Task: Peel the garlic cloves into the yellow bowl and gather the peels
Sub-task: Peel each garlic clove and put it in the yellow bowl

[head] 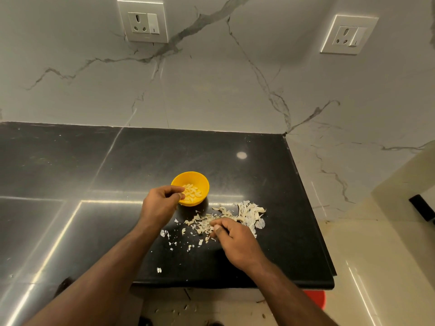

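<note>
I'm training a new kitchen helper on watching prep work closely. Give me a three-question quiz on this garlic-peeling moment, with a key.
1. True or false: the yellow bowl holds peeled garlic cloves.
2. Where does the main pile of peels lie? A) inside the bowl B) on the black counter, right of the bowl C) on the floor
3. Which hand is at the bowl's rim?

Key:
1. True.
2. B; the right hand rests among them.
3. The left hand, fingers curled at the near-left rim.
</note>
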Demonstrator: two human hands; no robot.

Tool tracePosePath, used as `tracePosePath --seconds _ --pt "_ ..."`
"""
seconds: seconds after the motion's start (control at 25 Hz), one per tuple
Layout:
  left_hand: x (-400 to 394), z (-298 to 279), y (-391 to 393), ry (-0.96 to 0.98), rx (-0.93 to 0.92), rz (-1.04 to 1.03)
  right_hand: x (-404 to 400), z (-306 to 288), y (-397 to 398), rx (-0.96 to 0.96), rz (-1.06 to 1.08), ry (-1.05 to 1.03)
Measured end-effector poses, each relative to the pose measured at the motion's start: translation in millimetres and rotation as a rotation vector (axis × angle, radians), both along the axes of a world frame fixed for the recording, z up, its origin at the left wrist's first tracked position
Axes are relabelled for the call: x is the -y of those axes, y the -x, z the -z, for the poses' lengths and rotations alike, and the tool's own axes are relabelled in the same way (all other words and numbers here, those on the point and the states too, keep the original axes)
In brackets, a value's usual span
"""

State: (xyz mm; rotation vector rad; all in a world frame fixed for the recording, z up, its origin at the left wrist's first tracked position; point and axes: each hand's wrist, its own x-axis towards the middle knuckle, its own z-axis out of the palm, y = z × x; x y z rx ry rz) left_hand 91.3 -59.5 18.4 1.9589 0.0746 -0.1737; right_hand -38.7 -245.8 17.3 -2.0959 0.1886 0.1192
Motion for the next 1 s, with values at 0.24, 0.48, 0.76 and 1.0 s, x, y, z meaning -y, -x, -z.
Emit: tracePosePath --seconds 0.24,0.48,0.76,1.0 --pt "-3.1 11.2 46.3 -0.092 0.186 -0.12 36.6 2.7 -11.3 0.205 0.147 0.252" --pt "-30.8 45.0 82.6 -0.248 0.3 -0.168 72.0 38.6 -25.7 0.032 0.149 0.475" --pt "-15.6 60.1 83.7 -0.246 0.213 -0.179 -21.1 52.2 -17.2 0.129 -0.011 0.395" --pt "25.0 56.9 82.2 -0.145 0.237 -0.051 9.9 43.2 -42.8 0.129 0.049 0.363"
